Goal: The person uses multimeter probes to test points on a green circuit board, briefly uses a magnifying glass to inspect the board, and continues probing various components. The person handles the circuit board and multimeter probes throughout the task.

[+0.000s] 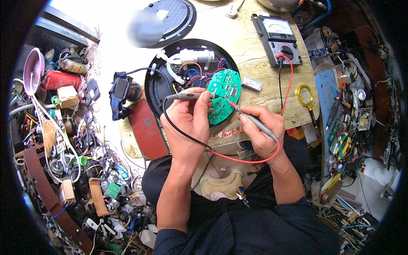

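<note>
My left hand (pixel 190 123) is closed round a grey test probe (pixel 185 96) with a black lead, its tip over a green circuit board (pixel 223 87). The left fingers also lie at the board's left edge. In my right hand (pixel 263 129) is a second grey probe (pixel 256 123) with a red lead, its tip pointing at the board's middle. The board rests tilted on the right side of a round black housing (pixel 159 91). Coloured wires and a white cylindrical part (pixel 193 56) sit inside the housing. Both leads run to an analog multimeter (pixel 278 40) at the table's far right.
A round black cover (pixel 180 21) lies behind the housing. Left of it is a headlamp-like black device (pixel 122 93). A yellow magnifying glass (pixel 304 95) and small white box (pixel 252 83) lie right. Cluttered parts (pixel 114 187) fill the left; tools (pixel 340 142) crowd the right.
</note>
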Demonstrator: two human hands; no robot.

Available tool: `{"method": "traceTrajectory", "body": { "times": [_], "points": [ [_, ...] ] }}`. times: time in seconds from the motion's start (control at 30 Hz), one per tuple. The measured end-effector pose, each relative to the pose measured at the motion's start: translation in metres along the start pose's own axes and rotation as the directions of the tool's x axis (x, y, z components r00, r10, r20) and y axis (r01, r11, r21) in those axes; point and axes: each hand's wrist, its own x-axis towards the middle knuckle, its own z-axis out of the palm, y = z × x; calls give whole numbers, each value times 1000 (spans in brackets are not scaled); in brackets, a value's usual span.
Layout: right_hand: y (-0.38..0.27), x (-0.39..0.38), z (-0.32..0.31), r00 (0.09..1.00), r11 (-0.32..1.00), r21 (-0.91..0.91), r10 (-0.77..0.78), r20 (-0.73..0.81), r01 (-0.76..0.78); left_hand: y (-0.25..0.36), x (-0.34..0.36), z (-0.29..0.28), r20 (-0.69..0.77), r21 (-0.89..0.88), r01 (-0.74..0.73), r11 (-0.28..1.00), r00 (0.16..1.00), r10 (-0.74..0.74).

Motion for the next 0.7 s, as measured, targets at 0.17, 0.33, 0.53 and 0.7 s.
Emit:
{"method": "traceTrajectory", "body": {
  "times": [0.17,0.33,0.53,0.7],
  "points": [
    [1,-1,-2,1000,999,-35,11,10,-11,4,2,-5,71,43,22,999,997,-25],
    [5,-1,-1,1000,1000,-13,-4,0,4,2,2,-5,68,43,29,999,997,-32],
    [5,0,-2,1000,1000,-21,-11,11,12,4,2,-4,75,42,29,999,997,-32],
    [5,-1,-2,1000,1000,-16,1,15,-1,2,2,0,8,-7,16,1000,1000,-16]
  ]
}}
